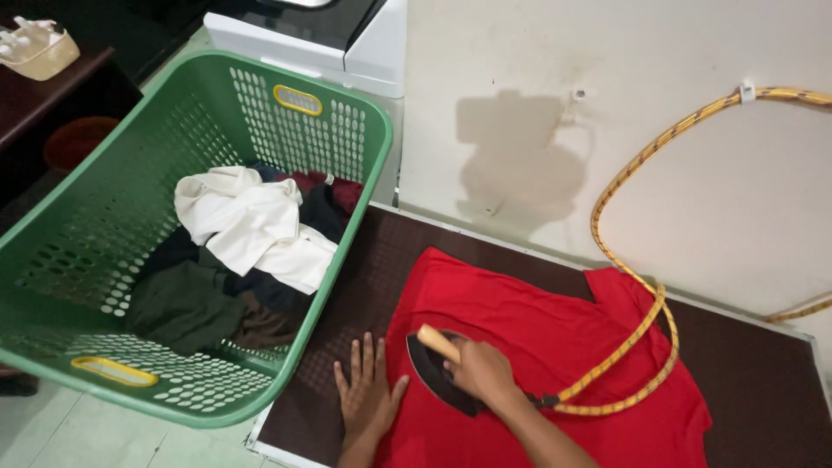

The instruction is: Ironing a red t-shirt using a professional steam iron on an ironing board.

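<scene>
1. A dark iron (pixel 442 374) with a pale wooden handle (pixel 438 342) sits on a red shirt (pixel 537 347), near the shirt's left edge; the right hand (pixel 481 371) is wrapped round the handle, fingers curled tight about it.
2. The left hand (pixel 368 394) lies flat just beside the iron, fingers spread and straight; the palm rests at the shirt's edge, the fingertips on the dark brown ironing surface (pixel 754 373); it holds nothing.
3. The shirt is spread out flat on that surface, one short sleeve pointing toward the wall.
4. A yellow braided cord (pixel 646 325) runs from the iron's rear across the shirt, loops, and climbs the pale wall (pixel 659 61).
5. Left of the board stands a green perforated laundry basket (pixel 338 208) with yellow handles; inside lie a cream garment (pixel 251 221) and dark clothes (pixel 186 303).
6. Behind the basket, a white appliance (pixel 347 39).
</scene>
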